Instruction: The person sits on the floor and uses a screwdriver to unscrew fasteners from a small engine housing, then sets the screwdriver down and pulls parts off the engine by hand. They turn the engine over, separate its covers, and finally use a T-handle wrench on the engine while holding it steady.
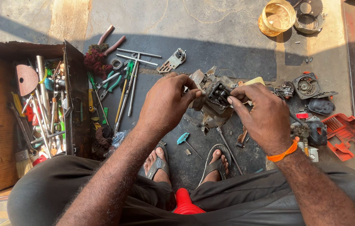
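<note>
I am pinching the small engine block (213, 102) between both hands, left hand (167, 102) and right hand (261, 115) fingers clamped on its opposite sides

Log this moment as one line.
left hand: holds engine part | right hand: fingers on its black piece | toolbox: open, left | orange cover: right

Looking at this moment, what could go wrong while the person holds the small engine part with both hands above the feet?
1. The engine part is held in the air by the left hand and right hand, over feet in open sandals; if it slips, it may hit the toes.
2. Small loose pieces lie on the dark floor; one could easily get lost or be stepped on.
3. Screwdrivers lie scattered beside the toolbox, a tripping hazard.
</note>
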